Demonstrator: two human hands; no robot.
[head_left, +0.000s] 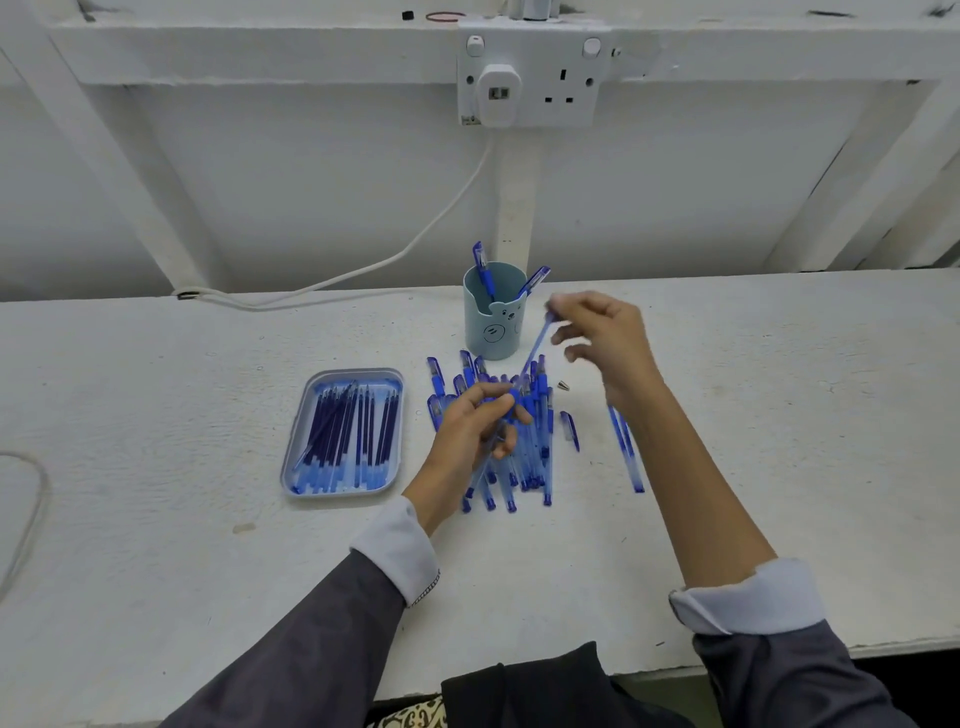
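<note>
The light is bright, even and a little cold, and it gives the white table (156, 441) a bluish tint. It comes from above, so shadows are soft and short: a pale one lies under the left hand (472, 431) and its pen (478, 480). The right hand (605, 338) and the blue refill (537, 343) at its fingertips are smeared by motion blur; the left hand is sharper. Far from both hands, towards the edges, the straight wall beams (130, 171) bend and lean. Fine detail is soft everywhere.

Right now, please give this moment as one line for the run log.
left hand: grips pen barrel | right hand: pinches refill | tray: loose refills | cup: two pens | pen pile: under hands
</note>
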